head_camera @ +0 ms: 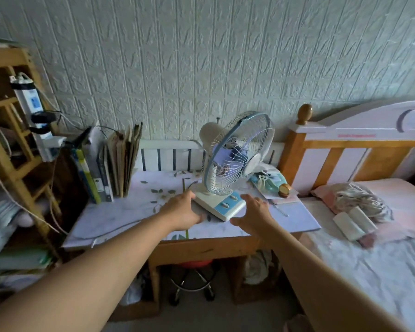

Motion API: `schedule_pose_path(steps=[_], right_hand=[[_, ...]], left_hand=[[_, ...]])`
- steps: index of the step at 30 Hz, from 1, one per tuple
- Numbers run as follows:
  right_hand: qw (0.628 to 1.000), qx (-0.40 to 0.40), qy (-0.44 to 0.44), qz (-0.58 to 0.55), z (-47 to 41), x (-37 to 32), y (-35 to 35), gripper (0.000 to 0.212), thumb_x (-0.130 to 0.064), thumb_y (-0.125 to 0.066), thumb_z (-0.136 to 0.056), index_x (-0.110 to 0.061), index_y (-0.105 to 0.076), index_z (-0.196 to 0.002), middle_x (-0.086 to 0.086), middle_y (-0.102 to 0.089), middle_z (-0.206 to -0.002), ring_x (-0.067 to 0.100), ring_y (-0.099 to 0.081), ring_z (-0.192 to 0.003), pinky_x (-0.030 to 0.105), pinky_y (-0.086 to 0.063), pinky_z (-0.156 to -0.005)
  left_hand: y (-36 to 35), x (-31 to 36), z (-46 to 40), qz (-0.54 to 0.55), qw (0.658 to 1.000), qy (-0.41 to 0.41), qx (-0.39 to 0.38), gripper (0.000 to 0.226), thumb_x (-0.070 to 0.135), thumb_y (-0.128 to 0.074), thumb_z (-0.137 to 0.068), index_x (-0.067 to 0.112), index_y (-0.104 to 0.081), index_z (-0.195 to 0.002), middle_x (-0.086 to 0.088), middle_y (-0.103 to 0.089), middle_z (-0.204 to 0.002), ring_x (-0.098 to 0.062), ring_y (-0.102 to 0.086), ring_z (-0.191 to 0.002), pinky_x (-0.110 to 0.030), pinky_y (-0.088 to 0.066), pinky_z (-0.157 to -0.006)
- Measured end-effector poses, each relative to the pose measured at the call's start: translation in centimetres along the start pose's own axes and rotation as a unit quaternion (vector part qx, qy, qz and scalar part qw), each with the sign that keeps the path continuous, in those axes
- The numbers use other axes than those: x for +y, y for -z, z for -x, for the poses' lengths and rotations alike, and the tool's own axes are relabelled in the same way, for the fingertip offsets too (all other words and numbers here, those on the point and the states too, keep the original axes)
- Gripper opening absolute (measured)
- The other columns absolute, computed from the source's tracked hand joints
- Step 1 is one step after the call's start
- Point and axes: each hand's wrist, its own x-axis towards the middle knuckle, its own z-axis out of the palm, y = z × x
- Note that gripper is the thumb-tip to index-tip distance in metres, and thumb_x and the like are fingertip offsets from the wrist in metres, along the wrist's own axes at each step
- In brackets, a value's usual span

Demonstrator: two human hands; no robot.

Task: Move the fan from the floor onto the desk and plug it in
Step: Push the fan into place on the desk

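A white and blue table fan [235, 154] stands upright on the desk [120, 216], its wire cage turned to the right and its base [219, 204] near the desk's front. My left hand [183, 210] rests against the left side of the base, fingers curled. My right hand [254, 212] hovers just right of the base with fingers spread, holding nothing. A grey cord [110, 232] trails from the fan leftward across the desk top. A white power strip [34, 116] hangs on the wooden shelf at the left, with dark plugs in it.
Books and folders [110, 164] stand at the desk's back left. Small items and a round wooden piece [284, 189] lie right of the fan. A wooden shelf unit [12, 149] flanks the left, a bed [381, 248] the right. A red stool [194, 276] sits under the desk.
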Motion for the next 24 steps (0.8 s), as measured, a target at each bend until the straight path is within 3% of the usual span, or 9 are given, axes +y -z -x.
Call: schedule_pose_path(steps=[4, 9, 16, 20, 24], right_hand=[[1.0, -0.025, -0.004, -0.007, -0.1, 1.0, -1.3, 0.08, -0.03, -0.068, -0.078, -0.016, -0.026, -0.144, 0.018, -0.041, -0.137, 0.033, -0.031, -0.129, 0.04, -0.037, -0.097], [0.999, -0.038, -0.025, 0.004, -1.8, 1.5, -4.1, 0.083, -0.032, -0.069, -0.076, -0.015, -0.026, -0.144, 0.018, -0.039, -0.137, 0.032, -0.033, -0.126, 0.038, -0.038, -0.093], [0.995, -0.019, -0.096, 0.013, -6.4, 1.5, -8.8, 0.088, -0.035, -0.07, -0.075, -0.019, -0.019, -0.145, 0.014, -0.035, -0.142, 0.03, -0.031, -0.127, 0.04, -0.04, -0.096], [0.991, 0.0, -0.13, 0.01, -9.4, 2.0, -11.8, 0.088, -0.034, -0.071, -0.076, -0.021, -0.018, -0.145, 0.013, -0.032, -0.144, 0.03, -0.032, -0.128, 0.04, -0.044, -0.095], [0.988, 0.015, -0.15, 0.011, -12.5, 3.3, -15.0, 0.089, -0.032, -0.071, -0.077, -0.021, -0.016, -0.146, 0.013, -0.03, -0.144, 0.03, -0.031, -0.128, 0.04, -0.044, -0.095]], left_hand=[[-1.4, -0.8, -0.2, -0.023, 1.0, 0.015, 0.0, 0.073, 0.038, -0.063, -0.082, 0.016, -0.027, -0.142, -0.005, -0.033, -0.15, -0.024, -0.04, -0.13, -0.032, -0.038, -0.097], [-2.6, -3.1, -2.4, -0.02, 1.0, 0.017, -0.004, 0.075, 0.037, -0.062, -0.081, 0.018, -0.024, -0.143, -0.005, -0.032, -0.15, -0.024, -0.04, -0.13, -0.029, -0.036, -0.091], [-3.5, -7.0, -9.2, 0.0, 0.999, -0.019, -0.029, 0.075, 0.034, -0.061, -0.083, 0.024, -0.02, -0.144, -0.005, -0.03, -0.152, -0.027, -0.045, -0.126, -0.03, -0.039, -0.088], [-4.8, -9.2, -14.0, -0.01, 0.997, -0.043, -0.056, 0.075, 0.036, -0.061, -0.084, 0.024, -0.019, -0.144, -0.005, -0.029, -0.153, -0.028, -0.041, -0.131, -0.038, -0.044, -0.098], [-6.7, -11.4, -18.8, 0.002, 0.996, -0.053, -0.07, 0.076, 0.036, -0.062, -0.083, 0.023, -0.02, -0.145, -0.006, -0.031, -0.152, -0.028, -0.04, -0.132, -0.035, -0.04, -0.098]])
